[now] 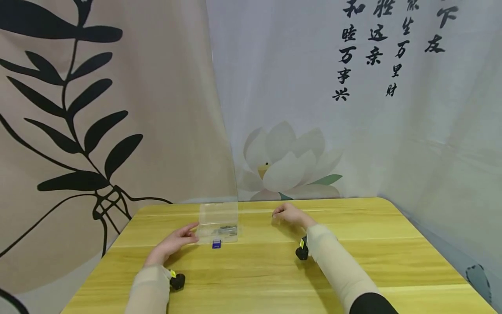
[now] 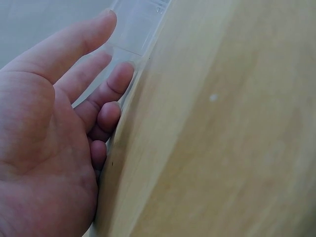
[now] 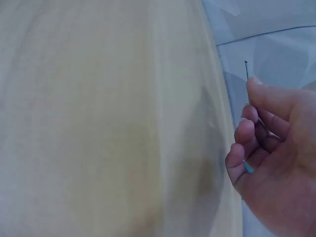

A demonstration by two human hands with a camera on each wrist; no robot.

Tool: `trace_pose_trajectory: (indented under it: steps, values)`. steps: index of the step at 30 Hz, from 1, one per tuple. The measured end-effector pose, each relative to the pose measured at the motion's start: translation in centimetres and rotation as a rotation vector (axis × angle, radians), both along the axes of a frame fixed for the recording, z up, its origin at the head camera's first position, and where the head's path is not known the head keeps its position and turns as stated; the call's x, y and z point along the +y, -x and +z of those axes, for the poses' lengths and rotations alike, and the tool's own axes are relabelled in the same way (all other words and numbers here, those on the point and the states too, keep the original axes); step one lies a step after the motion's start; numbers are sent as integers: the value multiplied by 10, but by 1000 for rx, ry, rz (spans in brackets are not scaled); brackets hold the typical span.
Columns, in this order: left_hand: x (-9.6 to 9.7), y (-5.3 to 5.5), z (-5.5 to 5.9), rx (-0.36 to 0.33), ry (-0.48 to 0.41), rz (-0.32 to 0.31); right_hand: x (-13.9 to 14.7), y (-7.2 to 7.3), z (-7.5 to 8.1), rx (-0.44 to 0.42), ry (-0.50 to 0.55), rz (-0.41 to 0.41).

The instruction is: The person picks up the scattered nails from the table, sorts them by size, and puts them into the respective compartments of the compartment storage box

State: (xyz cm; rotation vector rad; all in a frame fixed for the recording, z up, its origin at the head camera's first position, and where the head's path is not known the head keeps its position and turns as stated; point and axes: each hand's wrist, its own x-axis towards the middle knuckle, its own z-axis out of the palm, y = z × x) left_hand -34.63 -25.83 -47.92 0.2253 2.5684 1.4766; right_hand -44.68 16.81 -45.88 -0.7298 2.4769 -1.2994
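Observation:
A clear plastic box [image 1: 208, 239] with its transparent lid [image 1: 218, 213] raised stands near the back of the table. Several small dark metal pieces [image 1: 228, 230] lie in its right part, and a blue tab [image 1: 216, 244] shows at its front. My left hand [image 1: 176, 240] is at the box's left side, fingertips right at its edge, thumb extended and the other fingers loosely bent. To the right of the box, my right hand [image 1: 291, 214] pinches a thin dark nail [image 3: 246, 70] between thumb and fingertip, small head up. A small teal patch [image 3: 248, 168] shows beside its curled fingers.
The wood-grain table [image 1: 251, 279] ends at a back edge just behind the box. A printed curtain [image 1: 176, 109] hangs beyond it. Black wrist cameras [image 1: 178, 281] are strapped to both wrists.

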Motion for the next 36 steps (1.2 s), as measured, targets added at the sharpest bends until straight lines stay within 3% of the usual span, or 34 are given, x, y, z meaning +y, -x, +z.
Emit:
trace_pose_trajectory:
  steps: [9,21,28,36]
  values:
    - [-1,-1,4,9,5,-10,-2,7,20,33,11,-38]
    - [-1,-2,2,10,15,-18,-8,2,41,48,14,-29]
    - [-2,-2,1,12,17,-12,-21,0,44,34,11,-11]
    - [-2,-2,-1,8,23,-10,-41,-6,37,32,45,32]
